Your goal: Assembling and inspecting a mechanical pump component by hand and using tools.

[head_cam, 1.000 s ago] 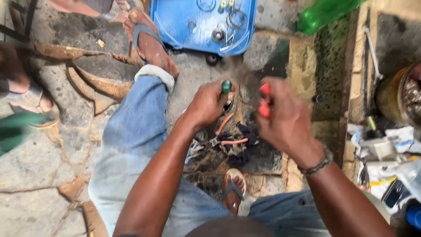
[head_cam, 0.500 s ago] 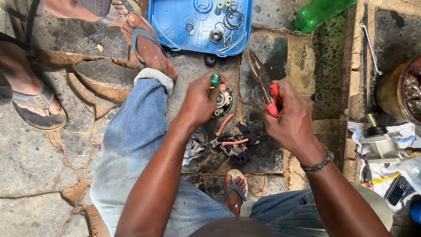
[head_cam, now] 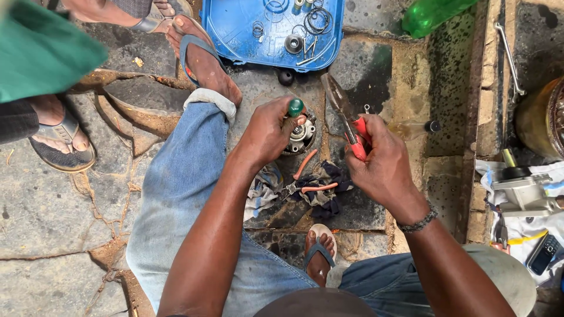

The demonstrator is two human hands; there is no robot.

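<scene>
— What have I got in each hand?

— My left hand (head_cam: 267, 130) is wrapped around a green-handled screwdriver (head_cam: 295, 108), centre frame, over the round metal part (head_cam: 301, 137) on the ground. My right hand (head_cam: 385, 167) grips red-handled pliers (head_cam: 348, 119), their tips pointing up toward the blue tray (head_cam: 235, 35) at top centre.

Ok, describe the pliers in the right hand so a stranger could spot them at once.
Start at the blue tray at the top. Just below its right corner, the right hand holds the pliers, grey jaws pointing up towards the tray. Their handles are red, unlike the orange-handled pliers lying on the dark rag.
</scene>
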